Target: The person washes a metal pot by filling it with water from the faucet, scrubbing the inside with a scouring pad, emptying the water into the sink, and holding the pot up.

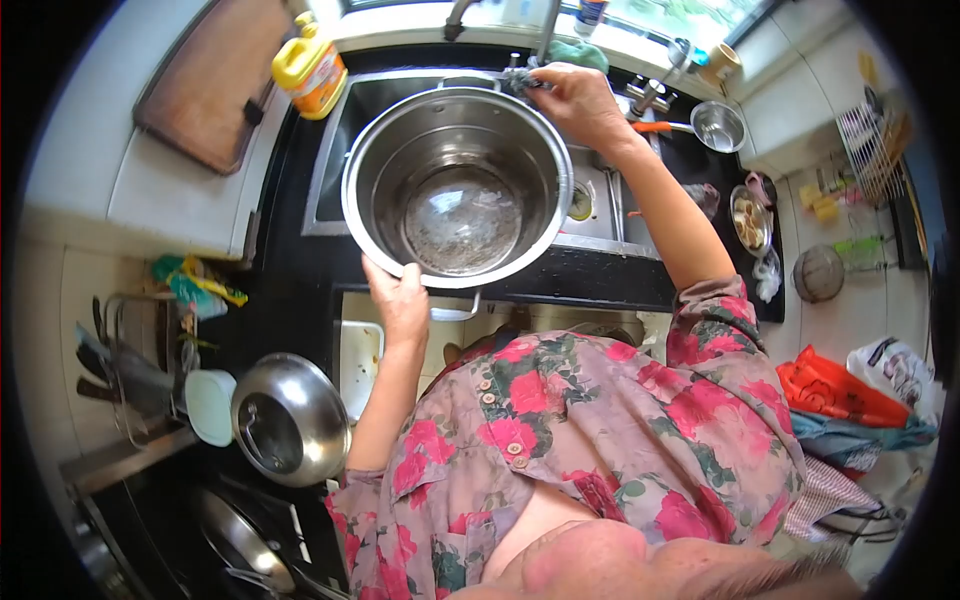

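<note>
A large steel pot (395,150) with two side handles sits tipped toward me over the sink (327,200). Its inside is shiny, and the bottom looks wet or speckled. My left hand (398,300) grips the near rim, thumb inside and fingers underneath, mostly hidden. At the pot's far right edge, my right hand (578,105) pinches a dark grey scouring pad (518,82), which looks like steel wool. Behind that hand lies a green cloth (580,55).
A yellow bottle (308,75) stands left of the sink, near a wooden cutting board (210,85). To the right are a small saucepan (718,126) and a plate of food (750,220). A steel lid or bowl (315,395) and a knife rack (125,350) occupy the lower left.
</note>
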The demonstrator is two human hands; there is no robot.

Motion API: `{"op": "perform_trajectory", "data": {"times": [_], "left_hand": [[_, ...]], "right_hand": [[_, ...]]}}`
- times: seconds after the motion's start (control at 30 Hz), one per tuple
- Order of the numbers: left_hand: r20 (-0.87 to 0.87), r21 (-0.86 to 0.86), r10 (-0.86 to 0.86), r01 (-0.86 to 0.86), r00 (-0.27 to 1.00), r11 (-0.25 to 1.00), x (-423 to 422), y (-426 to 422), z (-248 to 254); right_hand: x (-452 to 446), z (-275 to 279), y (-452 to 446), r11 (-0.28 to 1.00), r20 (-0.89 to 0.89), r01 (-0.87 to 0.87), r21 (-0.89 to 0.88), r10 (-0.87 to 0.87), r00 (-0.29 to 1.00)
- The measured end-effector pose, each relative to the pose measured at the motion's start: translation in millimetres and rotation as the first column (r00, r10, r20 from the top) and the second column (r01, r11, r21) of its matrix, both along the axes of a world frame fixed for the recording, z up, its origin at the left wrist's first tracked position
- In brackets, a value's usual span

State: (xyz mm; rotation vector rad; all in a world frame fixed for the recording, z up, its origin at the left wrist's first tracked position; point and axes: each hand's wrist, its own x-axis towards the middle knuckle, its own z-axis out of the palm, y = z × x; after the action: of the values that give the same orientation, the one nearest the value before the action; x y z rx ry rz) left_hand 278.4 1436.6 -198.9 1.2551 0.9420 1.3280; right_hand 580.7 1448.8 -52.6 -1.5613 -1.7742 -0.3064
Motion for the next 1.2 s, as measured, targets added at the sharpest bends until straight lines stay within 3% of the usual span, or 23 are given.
{"op": "perform_trajectory", "data": {"times": [0.1, 0.13, 0.23, 0.3, 0.4, 0.43, 0.5, 0.53, 0.57, 0.63, 0.7, 0.73, 0.8, 0.9, 0.97, 1.0, 1.07, 1.1, 1.17, 1.2], "left_hand": [[0.028, 0.005, -0.034, 0.034, 0.999, 0.999, -10.3, 1.2, 2.4], [0.023, -0.018, -0.051, 0.052, 0.998, 0.999, -15.1, -0.8, 6.4], [-0.008, -0.059, -0.093, 0.093, 0.996, 0.994, -36.0, -6.8, 12.7], [0.012, -0.126, -0.128, 0.129, 0.992, 0.984, -56.0, -12.0, 21.0], [-0.015, -0.101, -0.105, 0.103, 0.994, 0.990, -73.7, -22.7, 35.4], [-0.015, -0.103, -0.107, 0.105, 0.994, 0.989, -81.1, -23.9, 35.1], [-0.031, -0.149, -0.104, 0.098, 0.994, 0.984, -89.3, -30.3, 46.0], [-0.028, -0.176, -0.104, 0.098, 0.994, 0.980, -89.5, -34.0, 54.0], [-0.040, -0.203, -0.097, 0.087, 0.994, 0.975, -91.4, -36.2, 58.0], [-0.068, -0.240, -0.072, 0.054, 0.995, 0.969, -92.5, -38.9, 65.3], [-0.078, -0.265, -0.059, 0.036, 0.995, 0.964, -89.3, -43.2, 74.7], [-0.073, -0.274, -0.051, 0.029, 0.996, 0.961, -87.8, -44.3, 78.1], [-0.121, -0.361, -0.047, 0.001, 0.992, 0.932, -86.9, -46.7, 92.8], [-0.141, -0.405, -0.036, -0.024, 0.989, 0.914, -88.2, -48.2, 92.6], [-0.154, -0.367, 0.009, -0.066, 0.988, 0.928, -81.5, -50.8, 97.5], [-0.138, -0.397, 0.000, -0.055, 0.990, 0.916, -82.1, -48.7, 103.8], [-0.135, -0.423, -0.011, -0.048, 0.991, 0.905, -87.8, -49.7, 101.8], [-0.128, -0.445, -0.023, -0.037, 0.992, 0.895, -87.6, -47.5, 101.3], [-0.136, -0.399, -0.035, -0.022, 0.990, 0.917, -84.6, -45.5, 98.9], [-0.110, -0.412, -0.037, -0.012, 0.993, 0.911, -83.4, -45.7, 98.9]], "right_hand": [[45.8, -16.1, -31.5, 0.991, -0.222, 0.130, -0.034, -0.134, 0.966], [64.6, -35.5, -37.0, 0.972, -0.390, 0.157, -0.176, -0.215, 0.895], [115.1, -109.4, -48.0, 0.910, -0.808, -0.056, -0.411, -0.336, 0.484], [137.5, -162.2, -41.8, 0.871, -0.845, -0.067, -0.486, -0.450, 0.288], [156.0, -200.2, -26.8, 0.827, -0.817, 0.088, -0.555, -0.562, 0.133], [168.4, -218.2, -14.5, 0.829, -0.820, 0.084, -0.553, -0.560, 0.122], [185.0, -245.6, 5.1, 0.780, -0.750, 0.339, -0.526, -0.613, 0.247], [185.2, -249.1, 7.5, 0.685, -0.654, 0.455, -0.569, -0.712, 0.256], [183.9, -253.0, 10.4, 0.677, -0.645, 0.441, -0.589, -0.723, 0.248], [182.0, -266.2, 18.0, 0.515, -0.565, 0.682, -0.519, -0.806, 0.179], [196.4, -307.7, 45.3, 0.473, -0.567, 0.728, -0.497, -0.812, 0.139], [194.7, -316.3, 59.5, 0.521, -0.762, 0.769, -0.369, -0.644, 0.071], [180.3, -320.5, 61.4, 0.408, -0.385, 0.725, -0.555, -0.898, 0.212], [156.5, -327.2, 96.8, 0.506, -0.378, 0.579, -0.639, -0.862, 0.337], [122.1, -358.4, 117.2, 0.664, -0.315, 0.537, -0.519, -0.733, 0.602], [115.8, -345.2, 112.9, 0.646, -0.289, 0.543, -0.536, -0.745, 0.601], [93.8, -332.4, 110.6, 0.656, -0.102, 0.448, -0.607, -0.623, 0.775], [91.7, -326.6, 103.6, 0.659, -0.107, 0.447, -0.605, -0.623, 0.775], [116.8, -312.3, 78.8, 0.755, 0.110, 0.345, -0.558, -0.345, 0.932], [142.6, -326.7, 70.6, 0.710, 0.218, 0.357, -0.607, -0.284, 0.934]]}}
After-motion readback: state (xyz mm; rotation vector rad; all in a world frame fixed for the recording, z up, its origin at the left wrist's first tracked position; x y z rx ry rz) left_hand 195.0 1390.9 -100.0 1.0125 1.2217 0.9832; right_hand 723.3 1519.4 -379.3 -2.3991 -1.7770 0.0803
